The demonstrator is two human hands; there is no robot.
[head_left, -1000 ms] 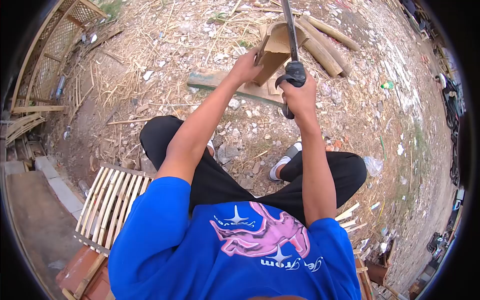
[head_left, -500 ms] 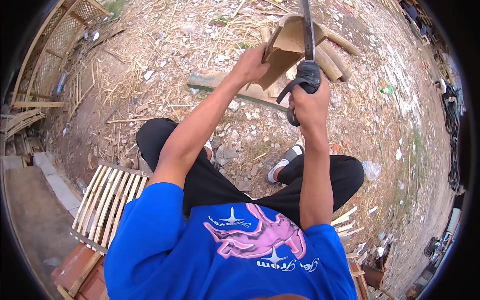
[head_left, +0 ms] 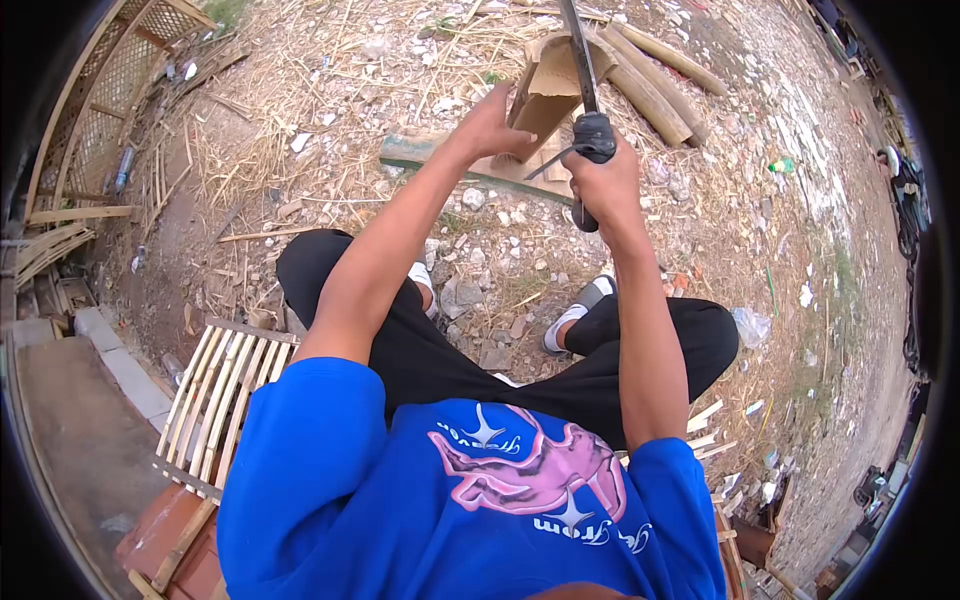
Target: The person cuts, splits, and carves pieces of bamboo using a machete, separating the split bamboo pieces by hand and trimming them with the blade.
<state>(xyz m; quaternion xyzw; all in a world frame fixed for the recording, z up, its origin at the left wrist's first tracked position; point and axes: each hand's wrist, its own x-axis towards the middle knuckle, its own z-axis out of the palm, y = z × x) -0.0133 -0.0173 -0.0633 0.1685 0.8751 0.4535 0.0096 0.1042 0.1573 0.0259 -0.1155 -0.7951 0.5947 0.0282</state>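
In my right hand [head_left: 606, 180] is the black wrapped handle of a long blade [head_left: 581, 62], which points up and away from me and crosses the far end of a split bamboo piece [head_left: 545, 105]. A loose strip hangs from the handle. My left hand [head_left: 492, 128] is at the bamboo's left side, fingers spread and thumb out toward its near part. The hollow inner side of the bamboo shows. Under its lower end lies a flat wooden board [head_left: 410, 151] with a greenish edge on the ground.
Whole bamboo poles [head_left: 648, 98] lie beyond the board to the right. A slatted bamboo rack [head_left: 215, 400] is at my lower left, a lattice frame [head_left: 105, 95] at the upper left. Straw and stones cover the ground. A plastic bag [head_left: 750, 327] lies right of my knee.
The blade and bamboo shifted right, then back left, the blade now leaning further left. My left hand's fingers have opened from their grip on the bamboo's edge.
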